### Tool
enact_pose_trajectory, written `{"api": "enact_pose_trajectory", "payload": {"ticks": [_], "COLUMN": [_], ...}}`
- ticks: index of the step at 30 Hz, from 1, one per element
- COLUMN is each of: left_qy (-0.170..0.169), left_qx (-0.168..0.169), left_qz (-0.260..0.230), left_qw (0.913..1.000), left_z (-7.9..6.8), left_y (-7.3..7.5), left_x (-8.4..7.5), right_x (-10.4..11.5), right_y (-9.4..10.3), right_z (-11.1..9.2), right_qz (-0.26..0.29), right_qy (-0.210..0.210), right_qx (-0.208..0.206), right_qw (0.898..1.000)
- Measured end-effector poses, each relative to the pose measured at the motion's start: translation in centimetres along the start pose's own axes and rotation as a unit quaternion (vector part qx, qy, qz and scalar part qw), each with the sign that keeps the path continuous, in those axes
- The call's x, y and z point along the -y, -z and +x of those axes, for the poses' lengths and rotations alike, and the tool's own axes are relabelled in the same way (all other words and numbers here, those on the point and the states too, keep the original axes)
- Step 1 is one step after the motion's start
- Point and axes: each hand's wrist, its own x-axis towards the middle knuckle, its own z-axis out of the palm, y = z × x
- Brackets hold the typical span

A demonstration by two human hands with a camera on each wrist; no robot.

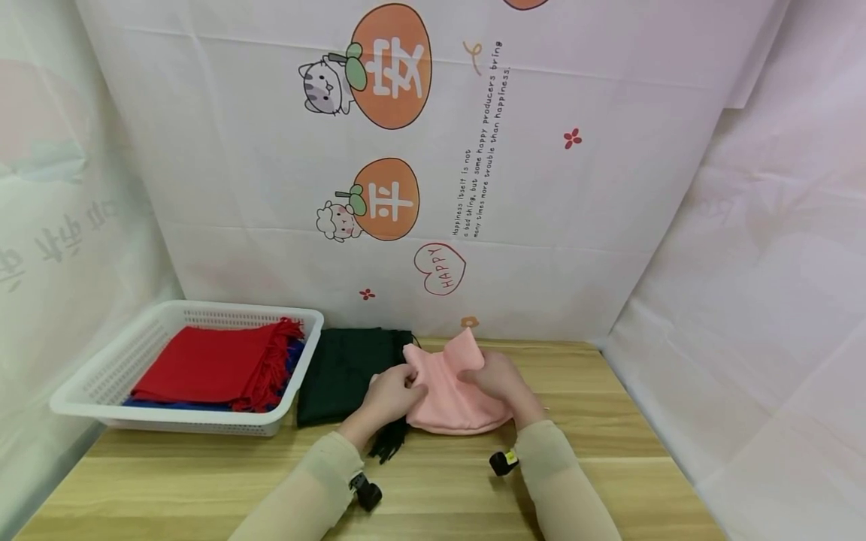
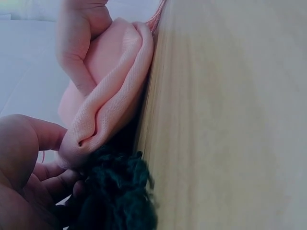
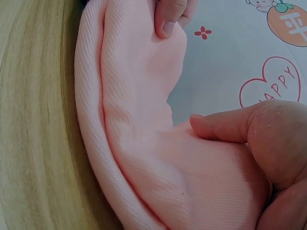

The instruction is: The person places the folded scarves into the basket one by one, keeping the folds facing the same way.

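A folded pink scarf [image 1: 446,398] stands bunched between both hands at the table's middle, its lower fold close over the wood. My left hand [image 1: 390,392] pinches its left end between thumb and fingers. At the other end, my right hand [image 1: 497,376] grips the cloth, the thumb [image 3: 220,125] lying across the near face in the right wrist view. Pink fringe [image 2: 156,18] shows at the far end in the left wrist view. A folded dark green scarf [image 1: 341,372] lies beside the left hand, its fringe [image 2: 120,191] just under the pink cloth.
A white plastic basket [image 1: 77,398] at the left holds a folded red scarf [image 1: 203,364] with fringe, over blue cloth [image 1: 169,404]. White printed sheets [image 1: 541,248] enclose the wooden table [image 1: 575,481] at the back and sides.
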Motion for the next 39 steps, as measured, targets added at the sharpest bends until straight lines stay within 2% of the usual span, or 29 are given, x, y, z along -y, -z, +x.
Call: {"api": "enact_pose_trajectory", "payload": {"ticks": [13, 26, 39], "left_qy": [-0.002, 0.003, 0.003], "left_qx": [-0.006, -0.014, -0.011], "left_qz": [-0.005, -0.010, -0.048], "left_qw": [1.0000, 0.9998, 0.9988], "left_z": [-0.2, -0.1, -0.4], "left_y": [0.7, 1.1, 2.1], "left_x": [-0.3, 0.6, 0.5], "right_x": [0.7, 1.0, 1.7], "right_y": [-0.2, -1.0, -1.5], "right_z": [-0.3, -0.4, -0.6], "right_qz": [0.013, 0.031, 0.058], "right_qy": [-0.002, -0.002, -0.007], "right_qx": [-0.004, -0.001, 0.007], "right_qw": [1.000, 1.000, 0.998]}}
